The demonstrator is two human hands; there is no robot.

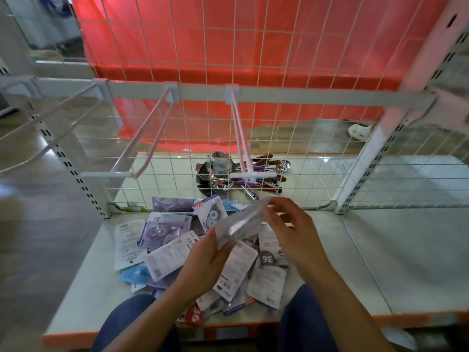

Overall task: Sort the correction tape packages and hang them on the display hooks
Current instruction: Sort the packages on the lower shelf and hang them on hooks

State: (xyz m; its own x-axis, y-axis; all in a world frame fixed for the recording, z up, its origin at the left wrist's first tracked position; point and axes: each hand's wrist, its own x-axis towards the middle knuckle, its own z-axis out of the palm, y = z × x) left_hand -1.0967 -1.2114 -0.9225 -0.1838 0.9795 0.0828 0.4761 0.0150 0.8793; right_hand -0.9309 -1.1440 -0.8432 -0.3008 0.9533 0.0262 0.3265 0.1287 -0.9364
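Correction tape package [237, 226]: flat card with a glossy clear blister, motion-blurred, tilted with its top end up and to the right, held in the air over the pile [165, 260]; left hand [203, 262] grips the lower end, fingers curled under the card; right hand [289, 232] pinches the top corner with thumb and fingertips, other fingers loosely bent; both forearms come in from the bottom edge, over knees in blue denim; one package in hand, the rest loose on the shelf [380, 262]; pile is flat rounded-corner cards, overlapping at all angles, mostly purple and white printed backs, a few light blue, one red marked 36 at the front lip; too overlapped for an exact count, well over ten; shelf is a smooth white metal sheet with an orange front edge; three double-wire hooks [152, 133] stick out from a white crossbar [304, 96], each ending in a short flat bar, nothing hanging on any; behind is a white wire grid [279, 47] with square cells and a shiny red sheet [177, 34]; heap of metal utensils [220, 161] lies beyond the grid.
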